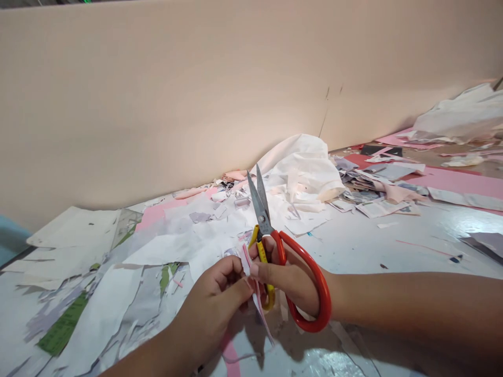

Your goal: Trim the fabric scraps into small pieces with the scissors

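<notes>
My right hand (293, 280) has its fingers through the handles of a pair of scissors (261, 207), one loop red and the other yellow. The metal blades point up and stand slightly apart, with nothing between them. A thin pink and white strip (257, 298) hangs in front of the yellow loop, and I cannot tell whether it is paper or cloth. My left hand (222, 301) is closed, pinching this strip between thumb and fingers. The thumb of my right hand presses on the same strip near its upper end.
A pale wall (176, 94) rises behind the white work surface (334, 246). Crumpled white sheeting (301, 167) and scraps lie against it. Green pieces (65, 324) and white sheets (98, 309) spread at left. Stacked grey and pink scraps (385, 183) lie at right, beside pink sheets (463, 183).
</notes>
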Action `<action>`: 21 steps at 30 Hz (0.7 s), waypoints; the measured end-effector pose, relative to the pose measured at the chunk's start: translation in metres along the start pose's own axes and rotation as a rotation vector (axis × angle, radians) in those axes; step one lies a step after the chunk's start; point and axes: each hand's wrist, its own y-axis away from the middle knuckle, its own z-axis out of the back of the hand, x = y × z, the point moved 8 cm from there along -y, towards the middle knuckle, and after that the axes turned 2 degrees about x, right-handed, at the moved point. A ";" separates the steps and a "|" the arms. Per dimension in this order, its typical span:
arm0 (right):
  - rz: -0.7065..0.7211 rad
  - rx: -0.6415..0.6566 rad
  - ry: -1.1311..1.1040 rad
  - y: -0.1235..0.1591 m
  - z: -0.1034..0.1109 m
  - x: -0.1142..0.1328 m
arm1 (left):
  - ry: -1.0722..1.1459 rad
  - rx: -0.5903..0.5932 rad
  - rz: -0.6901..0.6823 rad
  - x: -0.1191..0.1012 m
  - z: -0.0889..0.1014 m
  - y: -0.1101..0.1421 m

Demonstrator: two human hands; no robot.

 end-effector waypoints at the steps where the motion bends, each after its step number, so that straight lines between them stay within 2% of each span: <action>1: 0.005 0.018 -0.015 0.000 -0.001 -0.001 | -0.046 -0.009 -0.010 -0.004 0.000 0.001; 6: 0.038 0.115 0.010 -0.002 -0.008 -0.001 | -0.215 -0.053 -0.004 -0.015 0.004 0.004; 12: -0.040 -0.003 0.160 -0.001 0.005 -0.005 | -0.162 -0.044 0.081 -0.001 0.005 0.000; 16: -0.094 0.015 0.253 0.000 0.006 -0.008 | -0.043 -0.015 0.134 0.014 0.004 -0.004; 21: 0.012 -0.111 0.306 -0.007 0.024 0.000 | 0.006 -0.002 0.120 0.020 0.004 -0.008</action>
